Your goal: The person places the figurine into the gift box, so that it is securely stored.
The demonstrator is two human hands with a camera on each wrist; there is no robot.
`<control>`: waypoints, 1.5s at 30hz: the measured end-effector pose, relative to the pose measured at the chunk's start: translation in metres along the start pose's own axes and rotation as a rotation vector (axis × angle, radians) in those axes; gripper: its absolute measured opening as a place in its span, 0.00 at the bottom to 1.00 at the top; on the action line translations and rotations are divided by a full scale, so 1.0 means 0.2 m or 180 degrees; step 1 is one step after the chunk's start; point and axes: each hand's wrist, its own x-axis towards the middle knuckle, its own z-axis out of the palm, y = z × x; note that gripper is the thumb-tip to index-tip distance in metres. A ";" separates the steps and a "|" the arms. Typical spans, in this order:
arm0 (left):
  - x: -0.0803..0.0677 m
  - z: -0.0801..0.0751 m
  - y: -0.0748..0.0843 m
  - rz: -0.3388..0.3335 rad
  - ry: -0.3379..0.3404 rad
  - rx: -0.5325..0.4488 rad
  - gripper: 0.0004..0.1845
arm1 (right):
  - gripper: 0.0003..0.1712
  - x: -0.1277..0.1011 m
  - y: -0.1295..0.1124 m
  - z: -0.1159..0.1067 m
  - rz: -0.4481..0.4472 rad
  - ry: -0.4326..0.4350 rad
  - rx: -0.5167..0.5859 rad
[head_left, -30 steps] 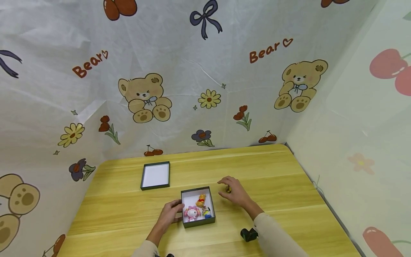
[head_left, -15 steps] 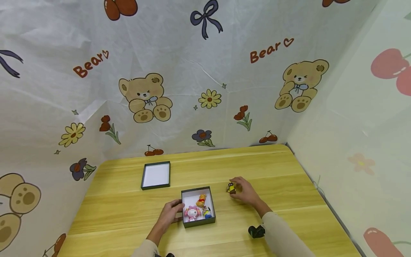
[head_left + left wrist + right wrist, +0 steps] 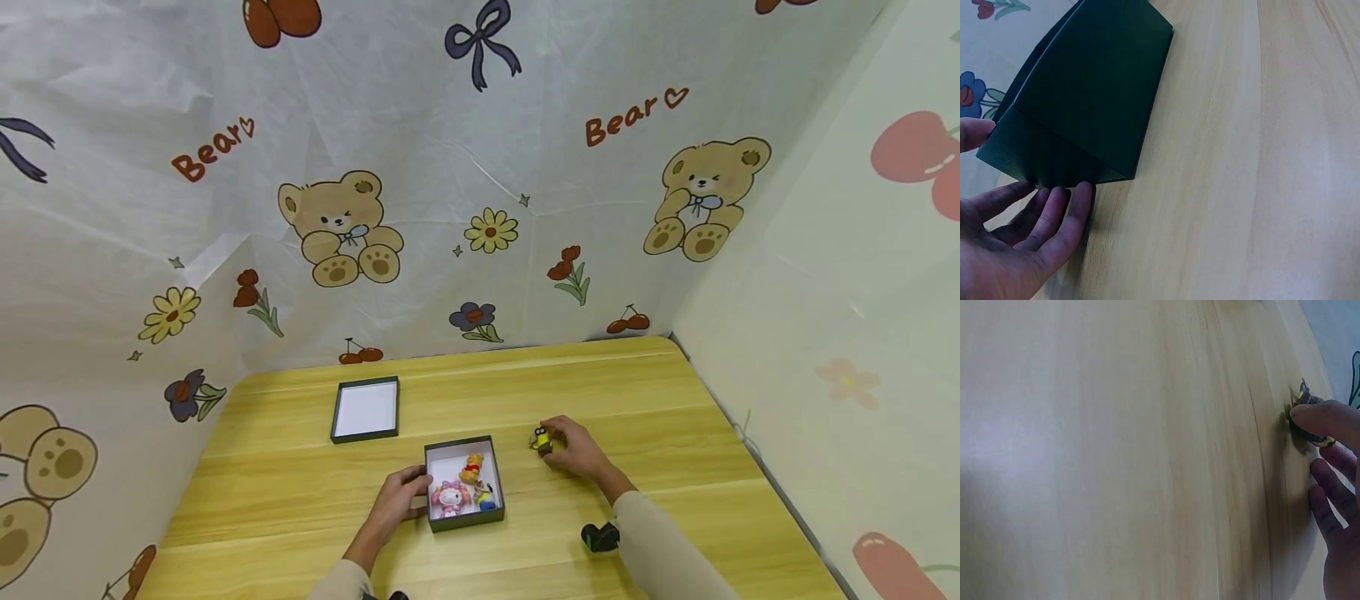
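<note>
Two hands: left hand (image 3: pixel 396 500) flat against box (image 3: pixel 462 485), right hand (image 3: pixel 573 448) pinching half-hidden, indistinct figurine (image 3: pixel 541 439).

- My right hand (image 3: pixel 576 450) pinches a small yellow-and-brown toy figure (image 3: pixel 541 438), standing on the wooden table right of the box.
- My left hand (image 3: pixel 397 498) steadies the open dark-green cardboard box (image 3: pixel 462 522), three toys inside.

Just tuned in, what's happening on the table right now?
A person sits at a wooden table. The left hand rests against the side of a small dark box holding three toy figures. The right hand pinches a small yellow-and-brown figure on the table to the right of the box. The box's lid lies open-side up farther back on the left.
</note>
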 end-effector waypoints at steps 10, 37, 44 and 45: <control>-0.01 -0.01 -0.01 0.0027 0.0027 -0.0114 0.30 | 0.34 0.04 -0.01 0.00 -0.0025 -0.0100 -0.0056; 0.00 0.00 0.00 0.0036 0.0008 -0.0041 0.30 | 0.26 0.04 0.01 0.02 -0.0018 0.0151 0.0020; 0.01 0.00 0.00 0.0051 0.0001 -0.0105 0.30 | 0.27 0.04 0.00 0.05 0.0021 0.0260 0.0027; 0.01 0.00 0.00 0.0041 0.0002 -0.0115 0.30 | 0.27 0.03 -0.01 0.05 0.0027 0.0265 0.0033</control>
